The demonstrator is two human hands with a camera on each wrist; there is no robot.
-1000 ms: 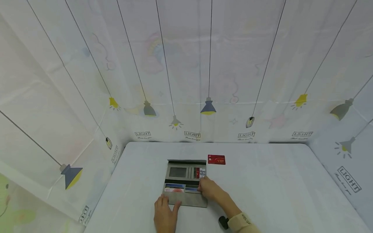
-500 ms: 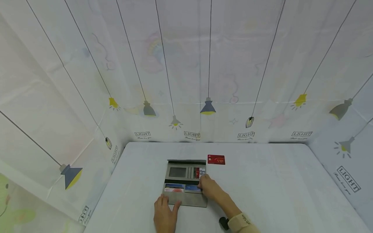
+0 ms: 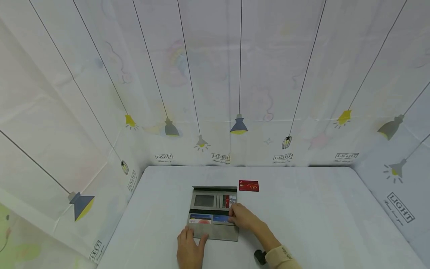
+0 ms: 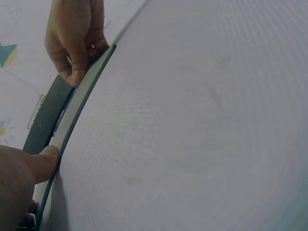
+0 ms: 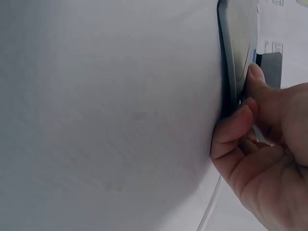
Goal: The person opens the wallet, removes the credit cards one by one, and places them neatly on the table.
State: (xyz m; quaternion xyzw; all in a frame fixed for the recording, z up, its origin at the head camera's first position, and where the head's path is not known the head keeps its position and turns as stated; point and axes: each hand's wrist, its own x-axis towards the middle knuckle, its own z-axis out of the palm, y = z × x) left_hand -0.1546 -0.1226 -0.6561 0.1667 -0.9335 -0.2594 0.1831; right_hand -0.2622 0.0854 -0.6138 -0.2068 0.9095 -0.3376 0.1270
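A grey wallet (image 3: 213, 213) is laid open flat on the white table (image 3: 302, 216), near the front edge, with cards tucked in its slots. A red VIP card (image 3: 249, 185) is seen apart from it, just beyond its far right corner.

The wallet's near left corner is pressed down by the left hand (image 3: 190, 250), fingers straight and flat, thumb against the edge as the left wrist view shows. The right hand (image 3: 244, 218) is curled at the wallet's right edge, and its fingertips (image 5: 240, 120) are pinched on that edge by the card slots; whether a card itself is caught between them cannot be told.

The wallet is judged light and soft, its thin cover likely to flex and slide on the smooth tabletop unless held down. The cards are judged stiff, thin and slick, best taken by an exposed edge between thumb and fingertip. The wallet itself is best gripped along the spine or a long edge.

Both hands are kept apart, one at each near corner, the wallet lying between and just ahead of them.
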